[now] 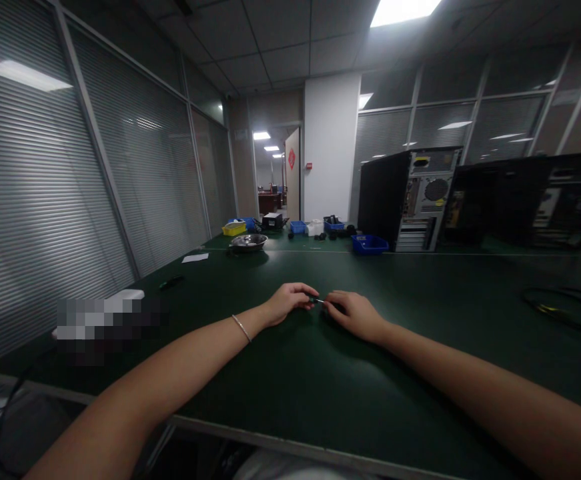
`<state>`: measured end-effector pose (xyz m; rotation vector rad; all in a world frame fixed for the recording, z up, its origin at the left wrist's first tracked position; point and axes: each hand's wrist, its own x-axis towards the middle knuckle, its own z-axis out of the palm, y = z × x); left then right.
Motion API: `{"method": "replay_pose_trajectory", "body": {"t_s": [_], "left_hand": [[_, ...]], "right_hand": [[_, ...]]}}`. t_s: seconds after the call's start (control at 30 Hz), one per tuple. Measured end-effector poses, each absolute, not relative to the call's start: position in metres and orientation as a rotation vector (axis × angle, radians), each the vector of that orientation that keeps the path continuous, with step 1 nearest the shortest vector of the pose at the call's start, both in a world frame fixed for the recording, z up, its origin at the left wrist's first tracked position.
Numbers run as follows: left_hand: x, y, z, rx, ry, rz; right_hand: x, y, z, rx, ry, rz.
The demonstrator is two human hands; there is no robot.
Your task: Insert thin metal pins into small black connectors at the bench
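Both hands meet over the green tabletop point(270, 380). Between their fingertips runs a thin silvery rod point(320, 301), with a dark greenish end on the left side; it is too small to tell its kind. My left hand point(290, 303), a beaded bracelet point(241, 328) on its wrist, has its thumb and fingers closed around the dark end. My right hand point(353, 315) is closed too, palm down, and its fingertips pinch the rod's other end. What else may sit under the right fingers is hidden.
A metal bowl point(249, 243), yellow tray point(234, 229) and blue tray point(370, 245) stand toward the back. Black computer cases point(405, 200) fill the right rear. A black cable point(565, 310) lies right. At left are a dark green-black tool point(171, 283) and white paper point(195, 258).
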<state>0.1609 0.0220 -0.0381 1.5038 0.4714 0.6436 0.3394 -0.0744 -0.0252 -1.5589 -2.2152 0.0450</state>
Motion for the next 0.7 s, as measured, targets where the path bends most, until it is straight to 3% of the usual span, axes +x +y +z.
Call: {"method": "replay_pose_trajectory", "body": {"t_s": [0.7], "left_hand": [[0.16,0.0246,-0.0396,1.529,0.452,0.631]], "right_hand": [[0.3402,-0.0737,-0.0251,-1.536,-2.227,0.042]]}}
